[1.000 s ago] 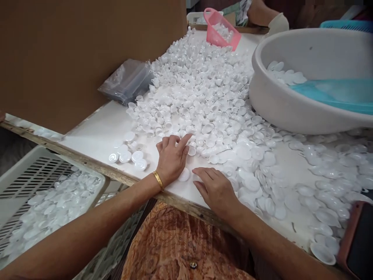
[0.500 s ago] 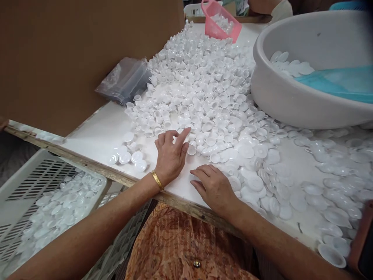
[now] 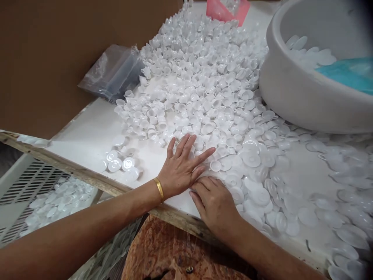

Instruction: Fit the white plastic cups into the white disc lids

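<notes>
My left hand (image 3: 182,171), with a gold bracelet at the wrist, reaches over the near side of the white tabletop. Its fingers are spread and point at a heap of tiny white cups (image 3: 180,112). Just to its right, and close against its thumb side, is my right hand (image 3: 214,200). Those fingers are curled toward the thumb near the table edge; whatever is between the tips is hidden. White miniature saucers (image 3: 253,194) lie piled to the right of my right hand. A small group of white round saucers (image 3: 114,165) lies left of my left hand.
A large white tub (image 3: 305,93) with white pieces and a blue cloth stands at the right. A pink scoop (image 3: 223,11) is at the back. A clear plastic bag (image 3: 112,72) rests by the brown cardboard (image 3: 81,46). A slatted crate (image 3: 26,186) holds white pieces below left.
My left hand has moved right, closer to my right hand, and its fingers have spread. My right hand's fingers have drawn in toward the thumb. The view has tilted down.
</notes>
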`<state>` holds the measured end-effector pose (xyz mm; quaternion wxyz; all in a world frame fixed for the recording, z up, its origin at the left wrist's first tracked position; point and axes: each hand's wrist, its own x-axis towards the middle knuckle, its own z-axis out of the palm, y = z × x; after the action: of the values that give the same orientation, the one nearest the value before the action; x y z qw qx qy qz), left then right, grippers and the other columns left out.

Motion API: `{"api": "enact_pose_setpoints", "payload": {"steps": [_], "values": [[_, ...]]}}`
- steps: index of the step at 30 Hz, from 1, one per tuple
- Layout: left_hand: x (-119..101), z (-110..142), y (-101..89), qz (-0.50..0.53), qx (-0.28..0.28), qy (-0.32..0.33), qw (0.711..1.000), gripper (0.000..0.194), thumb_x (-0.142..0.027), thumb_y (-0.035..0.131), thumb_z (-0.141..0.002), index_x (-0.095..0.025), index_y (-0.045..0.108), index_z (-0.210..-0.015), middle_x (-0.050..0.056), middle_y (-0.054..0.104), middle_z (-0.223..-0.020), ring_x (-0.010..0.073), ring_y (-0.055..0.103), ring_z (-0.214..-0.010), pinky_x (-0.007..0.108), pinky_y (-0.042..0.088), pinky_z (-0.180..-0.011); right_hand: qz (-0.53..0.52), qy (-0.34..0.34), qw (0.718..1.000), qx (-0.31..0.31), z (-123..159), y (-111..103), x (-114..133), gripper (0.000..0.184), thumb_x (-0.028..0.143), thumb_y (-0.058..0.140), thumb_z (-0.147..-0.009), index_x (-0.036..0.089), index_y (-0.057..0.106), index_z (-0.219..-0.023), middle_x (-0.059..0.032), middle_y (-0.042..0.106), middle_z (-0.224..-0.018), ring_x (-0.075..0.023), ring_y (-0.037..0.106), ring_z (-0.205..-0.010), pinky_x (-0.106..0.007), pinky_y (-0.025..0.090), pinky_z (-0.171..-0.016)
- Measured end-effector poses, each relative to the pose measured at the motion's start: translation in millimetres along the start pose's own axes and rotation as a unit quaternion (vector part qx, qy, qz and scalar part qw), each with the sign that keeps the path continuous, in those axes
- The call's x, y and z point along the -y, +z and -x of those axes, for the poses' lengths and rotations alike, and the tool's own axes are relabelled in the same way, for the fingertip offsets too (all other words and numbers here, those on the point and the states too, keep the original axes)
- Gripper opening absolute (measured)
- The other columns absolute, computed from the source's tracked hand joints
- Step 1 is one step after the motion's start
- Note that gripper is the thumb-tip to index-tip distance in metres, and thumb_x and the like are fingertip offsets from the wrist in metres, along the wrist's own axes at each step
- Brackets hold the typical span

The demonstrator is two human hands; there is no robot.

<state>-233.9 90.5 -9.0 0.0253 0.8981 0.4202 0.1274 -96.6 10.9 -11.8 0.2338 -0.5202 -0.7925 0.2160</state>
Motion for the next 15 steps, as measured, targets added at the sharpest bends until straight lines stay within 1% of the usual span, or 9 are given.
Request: {"api": "enact_pose_setpoints", "payload": {"steps": [4,7,9,11,13,15], "values": [[0.3,-3.2,-0.7,0.002,0.042,0.014,0.999,0.051,-0.04,0.043,-0.089,-0.04,0.028,-0.138,0.008,0.024,-0.145,0.0304,0.018,-0.136,0.055,0.01,-0.107,0.039,0.0,0.999,-0.011,-1.5,-1.5,-0.8,0.01,0.016,0.052,-0.083,0.017,0.062,-0.083,-0.0056,0.061,-0.08,-0.0217,0.053,-0.076,-0.037,0.039,-0.072],[-0.3,-3.6,-1.3,0.002,0.037,0.003,0.999,0.051,-0.04,0.044,-0.088,-0.04,0.03,-0.137,0.007,0.026,-0.144,0.0298,0.019,-0.135,0.054,0.009,-0.108,0.063,-0.007,0.998,-0.011,-1.2,-4.1,-1.1,0.009,0.016,0.053,-0.083,0.017,0.061,-0.081,-0.0059,0.06,-0.077,-0.022,0.053,-0.074,-0.038,0.038,-0.069],[-0.8,-2.0,-1.9,0.002,0.019,-0.012,1.0,0.05,-0.04,0.043,-0.088,-0.041,0.031,-0.137,0.006,0.026,-0.144,0.0294,0.021,-0.134,0.054,0.009,-0.108,0.059,-0.011,0.998,-0.008,-0.4,-6.2,-2.2,0.009,0.017,0.053,-0.084,0.017,0.061,-0.083,-0.0062,0.06,-0.077,-0.0221,0.053,-0.074,-0.038,0.04,-0.069],[-1.0,0.8,-2.9,0.01,-0.008,-0.034,0.999,0.048,-0.041,0.04,-0.089,-0.039,0.033,-0.136,0.007,0.025,-0.143,0.0299,0.021,-0.133,0.054,0.012,-0.107,0.048,-0.013,0.999,-0.009,0.8,-7.8,-4.3,0.011,0.017,0.052,-0.084,0.016,0.062,-0.089,-0.0073,0.061,-0.082,-0.0225,0.054,-0.078,-0.038,0.042,-0.071],[-1.5,3.6,-4.3,0.034,-0.046,-0.062,0.996,0.047,-0.043,0.034,-0.091,-0.035,0.033,-0.137,0.009,0.024,-0.143,0.0294,0.022,-0.132,0.052,0.015,-0.106,0.035,-0.018,0.999,-0.017,2.0,-8.4,-6.2,0.016,0.016,0.051,-0.085,0.015,0.061,-0.098,-0.009,0.061,-0.088,-0.0228,0.055,-0.083,-0.038,0.045,-0.074],[-3.0,5.4,-6.0,0.08,-0.094,-0.093,0.988,0.049,-0.044,0.025,-0.092,-0.031,0.03,-0.139,0.01,0.026,-0.141,0.0267,0.022,-0.131,0.049,0.019,-0.105,0.022,-0.021,0.999,-0.02,2.9,-8.1,-6.2,0.021,0.017,0.053,-0.085,0.014,0.059,-0.105,-0.0103,0.06,-0.093,-0.0232,0.055,-0.087,-0.038,0.047,-0.076]]}}
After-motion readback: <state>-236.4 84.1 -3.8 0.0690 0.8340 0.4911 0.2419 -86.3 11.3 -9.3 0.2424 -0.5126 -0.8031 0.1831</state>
